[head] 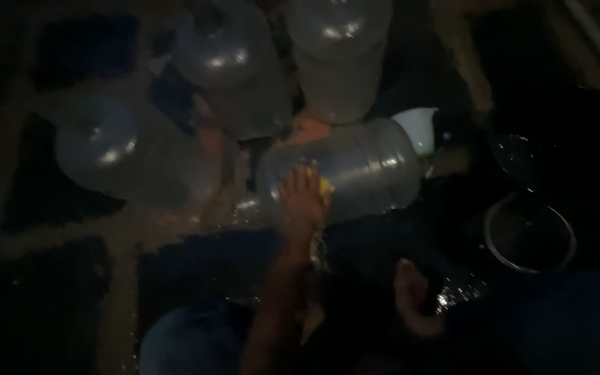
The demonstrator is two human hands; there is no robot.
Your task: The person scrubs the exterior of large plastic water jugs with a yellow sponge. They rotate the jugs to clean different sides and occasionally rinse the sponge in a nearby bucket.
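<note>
Now your left hand (303, 198) presses a yellow sponge (324, 186) flat against the jug (355, 170) lying on its side on the floor; three more jugs (230, 69) lie behind it. Your right hand (411, 288) is too dark to tell.

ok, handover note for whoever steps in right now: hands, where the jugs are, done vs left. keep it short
Left hand: flat on the side of the lying clear water jug, fingers over a yellow sponge.
Right hand: low by the person's lap, seems empty; too dark to tell more.
Three other jugs: one far left, two behind. Round metal basin at right.
Floor is wet. Which jugs are already scrubbed cannot be told; the lying jug is the one in hand.
</note>
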